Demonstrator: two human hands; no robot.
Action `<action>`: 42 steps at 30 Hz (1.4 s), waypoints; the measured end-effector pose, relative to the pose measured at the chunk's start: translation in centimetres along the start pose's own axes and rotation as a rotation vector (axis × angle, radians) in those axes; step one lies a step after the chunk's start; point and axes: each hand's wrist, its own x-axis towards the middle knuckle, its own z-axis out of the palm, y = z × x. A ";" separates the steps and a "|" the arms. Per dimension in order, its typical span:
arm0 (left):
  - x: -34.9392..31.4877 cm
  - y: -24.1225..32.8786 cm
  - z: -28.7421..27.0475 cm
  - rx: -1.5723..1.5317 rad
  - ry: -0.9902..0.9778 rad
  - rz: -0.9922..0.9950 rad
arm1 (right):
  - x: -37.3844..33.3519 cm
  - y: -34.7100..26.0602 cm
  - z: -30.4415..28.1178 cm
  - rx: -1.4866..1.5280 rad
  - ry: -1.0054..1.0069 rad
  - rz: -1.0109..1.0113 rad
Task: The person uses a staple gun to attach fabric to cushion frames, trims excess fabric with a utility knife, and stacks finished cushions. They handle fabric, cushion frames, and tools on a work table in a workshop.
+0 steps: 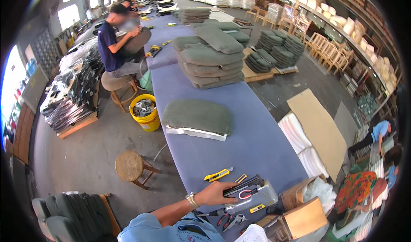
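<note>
My left hand [214,193], with a metal watch on its wrist, reaches in from the lower edge. Its fingers close over the black end of a silver-and-black power tool [264,195], which looks like a pneumatic stapler, at the near end of the blue-grey table [252,152]. Beside the hand lie a yellow utility knife [217,175] and a smaller yellow cutter [241,178]. Pliers [234,221] rest on the near side of the tool. My right hand is out of sight. Farther along the table lies a dark green cushion [197,117] with white padding showing at its near edge.
Cushions [209,64] are stacked farther up the table. Cardboard boxes [299,218] crowd the near right. A wooden stool [129,167] and a yellow bucket [147,121] of small grey pieces stand left of the table. A co-worker [112,45] sits beyond, holding a dark panel.
</note>
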 end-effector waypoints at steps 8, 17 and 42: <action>-2.5 0.3 -3.2 0.249 -0.008 -0.112 | -4.6 -4.2 -12.3 0.048 -0.119 0.077; -1.9 -1.2 -1.7 0.231 -0.098 -0.034 | -4.3 -1.0 -10.1 0.086 0.036 -0.036; -1.2 2.9 -1.4 0.218 -0.079 -0.166 | -14.4 10.7 -12.2 1.984 -0.099 0.402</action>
